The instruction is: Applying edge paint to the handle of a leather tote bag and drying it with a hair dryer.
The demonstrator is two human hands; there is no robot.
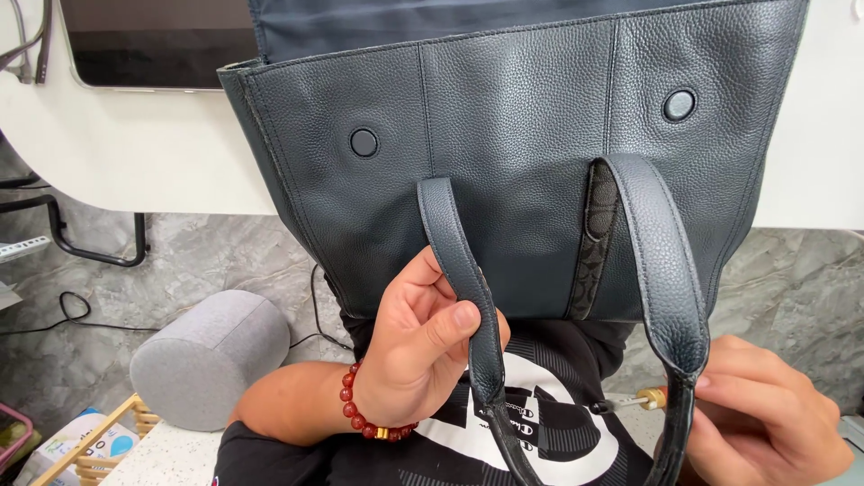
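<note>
- Dark leather tote bag (531, 153) hangs off the edge of a white table (135, 153), its front panel facing the camera and its handle strap (459, 270) looping down toward the person's lap.
- The left hand (418, 346) is closed around the near leg of the strap, thumb pressed on its outer face, with a red bead bracelet (360, 414) on the wrist.
- The right hand (765, 418) is curled at the strap's other leg (670, 297), fingertips pinched on a small brass-tipped tool (643, 399) whose metal point aims across at the strap's lower end.
- Judging by this, the work on the strap is under way but not finished: the tool tip sits just beside the strap, and I cannot tell whether it touches any fitting.
- Two round snaps (364, 142) on the panel look closed and untouched.
- A grey cylindrical cushion (211, 355) lies on the marble-patterned floor below, well apart from the bag, and a dark screen (153, 45) rests on the table behind it.
</note>
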